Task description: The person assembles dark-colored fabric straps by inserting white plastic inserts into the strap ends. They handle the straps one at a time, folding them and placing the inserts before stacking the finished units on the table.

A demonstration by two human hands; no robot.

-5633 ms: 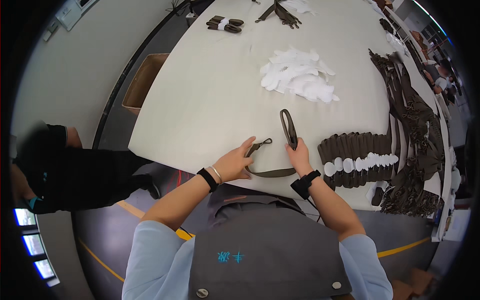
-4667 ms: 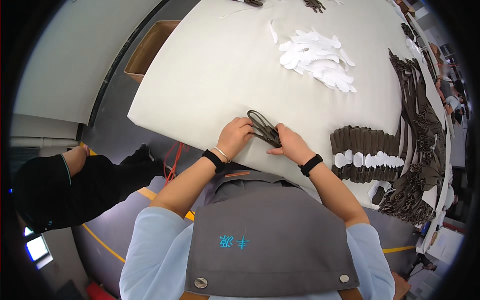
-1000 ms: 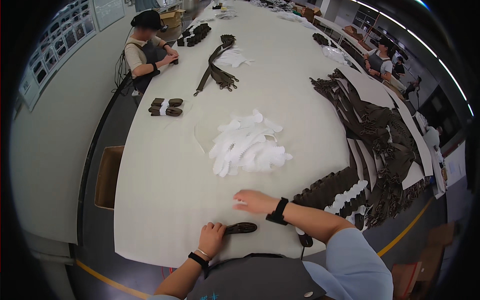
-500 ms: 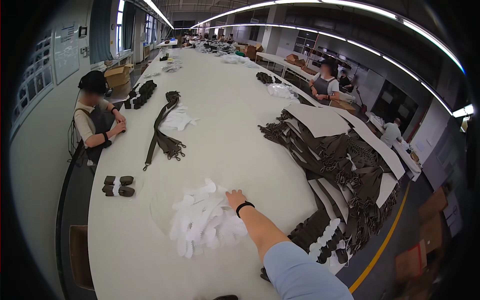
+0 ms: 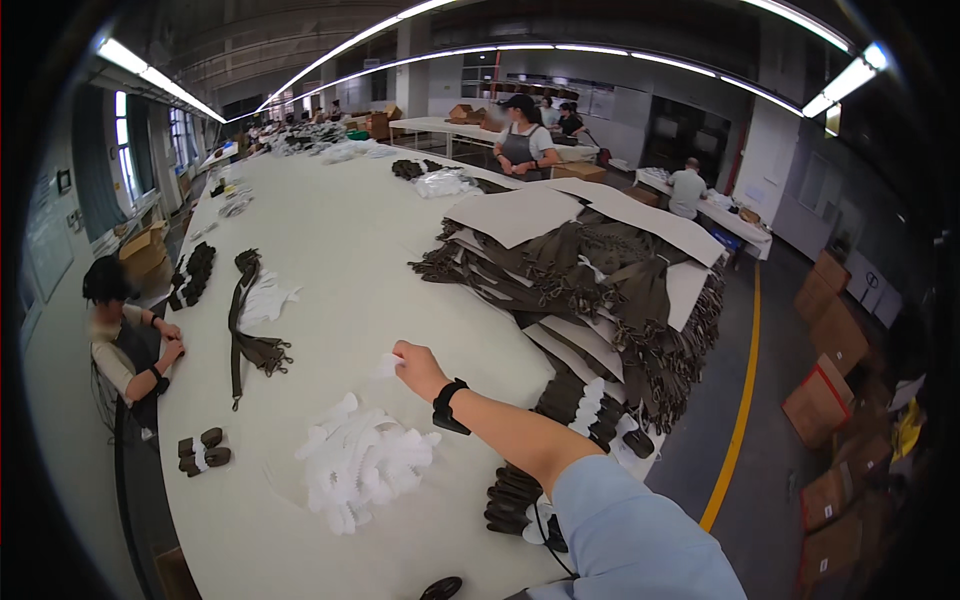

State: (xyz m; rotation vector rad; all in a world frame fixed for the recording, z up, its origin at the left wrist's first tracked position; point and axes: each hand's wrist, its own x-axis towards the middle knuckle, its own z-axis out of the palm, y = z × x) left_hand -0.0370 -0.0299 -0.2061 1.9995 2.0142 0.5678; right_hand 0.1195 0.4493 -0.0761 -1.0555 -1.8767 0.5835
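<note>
My right hand [image 5: 420,370], closed in a pinch, holds up a thin white slip [image 5: 387,366] at about the middle of the table's near part. Just below and left of it lies a loose heap of white scalloped-edge slips [image 5: 360,465]. Under my forearm sit rolled dark brown strap bundles [image 5: 510,497], and others with white slips around them [image 5: 588,405] lie beyond. A few more rolled straps [image 5: 204,453], banded in white, rest near the left edge. My left hand is out of view.
A tall pile of dark brown straps with metal hooks [image 5: 620,270], layered with pale sheets [image 5: 515,215], covers the table's right side. Loose hooked straps [image 5: 255,345] lie left. Co-workers stand at the left edge [image 5: 135,340] and far side [image 5: 525,140]. Cartons [image 5: 820,400] stand right.
My right hand has lifted away from the white heap, with a white slip now pinched in it. The view has turned to the right.
</note>
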